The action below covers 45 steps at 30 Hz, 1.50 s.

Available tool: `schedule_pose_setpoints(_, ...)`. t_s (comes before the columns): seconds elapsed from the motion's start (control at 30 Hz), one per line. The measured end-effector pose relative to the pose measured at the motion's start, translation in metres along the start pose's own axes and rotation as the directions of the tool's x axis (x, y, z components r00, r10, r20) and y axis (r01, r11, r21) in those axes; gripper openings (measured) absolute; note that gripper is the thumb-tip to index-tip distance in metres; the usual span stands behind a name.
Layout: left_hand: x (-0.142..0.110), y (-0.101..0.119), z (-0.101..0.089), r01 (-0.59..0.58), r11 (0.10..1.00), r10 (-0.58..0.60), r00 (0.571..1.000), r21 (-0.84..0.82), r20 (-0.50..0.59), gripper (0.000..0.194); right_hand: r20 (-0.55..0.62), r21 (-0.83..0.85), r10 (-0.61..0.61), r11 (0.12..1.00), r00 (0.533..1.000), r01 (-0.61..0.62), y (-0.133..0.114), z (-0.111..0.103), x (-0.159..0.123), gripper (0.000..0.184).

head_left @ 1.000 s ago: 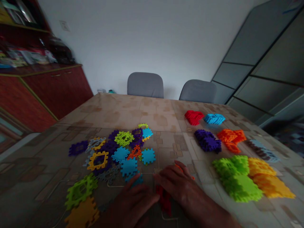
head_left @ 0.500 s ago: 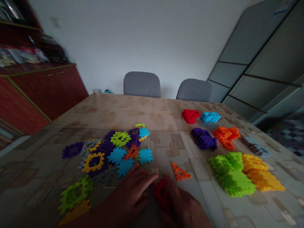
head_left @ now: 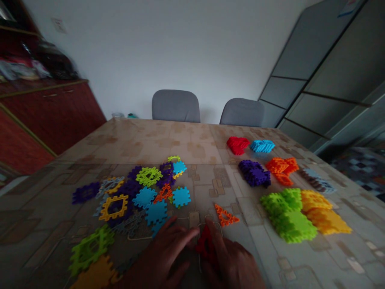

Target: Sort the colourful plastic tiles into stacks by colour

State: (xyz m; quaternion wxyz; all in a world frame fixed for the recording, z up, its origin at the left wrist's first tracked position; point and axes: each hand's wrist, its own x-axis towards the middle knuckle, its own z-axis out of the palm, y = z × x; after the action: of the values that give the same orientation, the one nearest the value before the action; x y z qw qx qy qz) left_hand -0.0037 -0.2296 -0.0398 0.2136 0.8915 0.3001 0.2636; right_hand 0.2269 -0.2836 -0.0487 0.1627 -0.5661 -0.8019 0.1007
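Observation:
My right hand [head_left: 231,257] grips a red triangular interlocking piece [head_left: 205,243] close to the table's near side, its index finger along the piece's right edge. Just left of that piece is my left hand [head_left: 168,253], fingers stretched out and apart, with nothing visible in them. Its fingertips come near the red piece; whether they touch is hard to make out. Beyond my right hand lies a single orange triangular piece [head_left: 226,216]. Blue square pieces [head_left: 156,212] lie just past my left hand. The lower part of both hands is dark.
Mixed loose pieces spread over the left, including a yellow frame [head_left: 113,207] and a green piece [head_left: 92,249]. On the right are sorted stacks: red [head_left: 237,145], blue [head_left: 262,146], purple [head_left: 255,173], orange [head_left: 282,169], grey [head_left: 317,180], green [head_left: 288,216], yellow [head_left: 326,212]. Two chairs [head_left: 175,105] stand behind the table.
The view has shifted slightly, so the table's contents appear a little further left. The red piece now shows a clearer triangular outline under my right hand. Both hands stay nearly in place.

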Motion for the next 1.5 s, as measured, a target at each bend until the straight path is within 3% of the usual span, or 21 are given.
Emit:
schedule_pose_setpoints(0.2, -0.003, 0.000, -0.007, 0.004, 0.998, -0.002, 0.999, 0.067, -0.036, 0.050, 0.075, -0.080, 0.019, 0.997, 0.997, -0.013, -0.007, -0.011, 0.007, 0.074)
schedule_pose_setpoints(0.33, -0.009, -0.005, -0.007, 0.035, 0.999, -0.031, 0.996, 0.039, -0.082, 0.042, 0.103, -0.169, 0.063, 0.985, 0.993, -0.045, -0.018, -0.012, 0.014, 0.071)
schedule_pose_setpoints(0.47, -0.012, -0.007, -0.008, 0.087, 0.996, -0.087, 0.996, 0.007, -0.029, 0.037, 0.125, -0.178, 0.092, 0.982, 0.988, -0.069, -0.025, -0.012, 0.020, 0.056)
schedule_pose_setpoints(0.6, -0.013, -0.005, -0.009, 0.097, 0.995, -0.098, 0.994, -0.014, -0.042, 0.033, 0.130, -0.163, 0.142, 0.979, 0.981, -0.120, -0.027, -0.014, 0.023, 0.039)
schedule_pose_setpoints(0.93, -0.003, 0.000, -0.014, 0.038, 0.999, -0.039, 0.999, -0.026, -0.029, 0.030, 0.289, -0.133, 0.169, 0.982, 0.942, -0.136, -0.029, -0.033, 0.042, 0.033)
schedule_pose_setpoints(1.13, -0.002, -0.002, -0.016, -0.016, 0.999, 0.008, 0.988, -0.051, -0.154, 0.032, 0.407, -0.157, 0.217, 0.974, 0.887, -0.166, -0.035, -0.046, 0.052, 0.038)
schedule_pose_setpoints(1.23, -0.003, -0.004, -0.020, 0.003, 0.999, -0.010, 0.986, -0.038, -0.169, 0.031, 0.381, -0.154, 0.244, 0.968, 0.892, -0.199, -0.032, -0.064, 0.056, 0.037)
schedule_pose_setpoints(1.33, -0.002, -0.006, -0.024, 0.007, 0.999, -0.015, 0.988, -0.050, -0.157, 0.031, 0.244, -0.186, 0.275, 0.955, 0.930, -0.233, -0.017, -0.097, 0.073, 0.034)
schedule_pose_setpoints(1.4, -0.001, -0.007, -0.025, -0.003, 0.998, -0.007, 0.987, -0.061, -0.158, 0.031, 0.115, -0.233, 0.287, 0.939, 0.951, -0.255, 0.004, -0.124, 0.097, 0.030)
schedule_pose_setpoints(1.5, 0.000, -0.009, -0.023, -0.009, 0.998, -0.002, 0.980, -0.056, -0.197, 0.028, -0.014, -0.337, 0.396, 0.863, 0.918, -0.377, 0.049, -0.166, 0.146, 0.027)
